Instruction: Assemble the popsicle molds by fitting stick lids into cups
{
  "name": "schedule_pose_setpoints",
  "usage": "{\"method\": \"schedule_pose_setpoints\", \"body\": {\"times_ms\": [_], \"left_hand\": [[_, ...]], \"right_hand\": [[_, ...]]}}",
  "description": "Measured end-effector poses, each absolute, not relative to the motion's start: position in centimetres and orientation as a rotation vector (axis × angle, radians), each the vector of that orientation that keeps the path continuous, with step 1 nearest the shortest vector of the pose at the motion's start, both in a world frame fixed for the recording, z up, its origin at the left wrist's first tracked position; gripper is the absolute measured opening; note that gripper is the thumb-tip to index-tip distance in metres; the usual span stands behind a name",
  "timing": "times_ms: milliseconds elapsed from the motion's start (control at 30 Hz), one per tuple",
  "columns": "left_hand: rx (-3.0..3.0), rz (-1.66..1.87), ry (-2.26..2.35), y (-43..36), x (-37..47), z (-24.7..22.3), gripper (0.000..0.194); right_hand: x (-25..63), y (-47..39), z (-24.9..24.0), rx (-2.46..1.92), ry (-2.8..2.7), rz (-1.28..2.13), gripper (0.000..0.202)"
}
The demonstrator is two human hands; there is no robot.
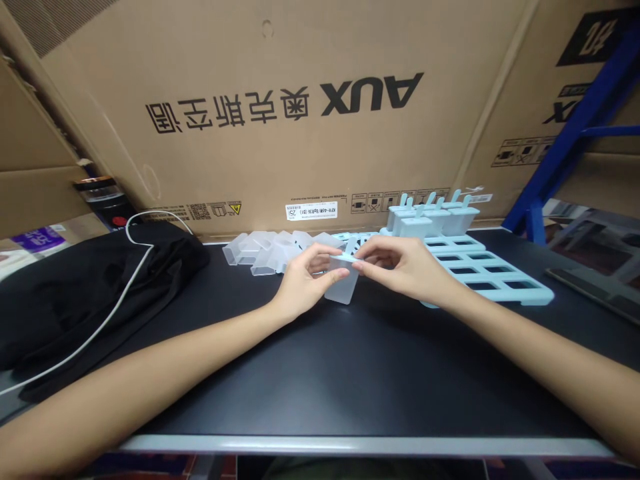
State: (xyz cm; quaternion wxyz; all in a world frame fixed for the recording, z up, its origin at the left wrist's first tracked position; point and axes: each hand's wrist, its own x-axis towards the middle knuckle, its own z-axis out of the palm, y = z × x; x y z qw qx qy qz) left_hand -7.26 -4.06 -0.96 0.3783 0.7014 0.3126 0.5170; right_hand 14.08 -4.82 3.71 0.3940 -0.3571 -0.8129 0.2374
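A clear popsicle mold (343,285) hangs upright between my hands, just above the dark tabletop, with a light-blue stick lid (344,257) at its top. My left hand (307,280) grips the mold's left side between thumb and fingers. Pinched at the lid's right edge, my right hand (395,263) is closed on the lid. Behind my left hand lies a pile of clear mold cups (273,250). To the right, a light-blue rack (525,293) with rectangular slots holds several lidded molds (433,220) standing at its far end, sticks up.
A large cardboard box (310,160) walls off the back. Black cloth (150,267) with a white cable (133,277) over it lies at left, near a dark bottle (105,200). A blue metal post (570,133) and a flat dark device (595,293) are at right.
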Motion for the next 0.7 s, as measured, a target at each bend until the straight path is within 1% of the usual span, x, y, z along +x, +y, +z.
{"method": "schedule_pose_setpoints", "body": {"times_ms": [167,300,467,700], "left_hand": [[1.742,1.327,0.65,-3.68,-7.25,-1.17,0.027],[1.687,1.343,0.611,-3.6,-7.2,-1.3,0.028],[1.691,1.37,0.65,-3.6,-7.19,-1.33,0.026],[1.665,1.376,0.682,-3.63,-7.21,-1.25,0.031]], "right_hand": [[14.38,-4.39,3.34,-0.905,-1.993,0.613,0.025],[14.5,-4.23,3.32,-0.886,-2.025,0.577,0.024],[14.62,-4.0,3.25,-0.912,-2.071,0.545,0.025],[14.68,-3.91,3.32,-0.928,-2.071,0.551,0.027]]}}
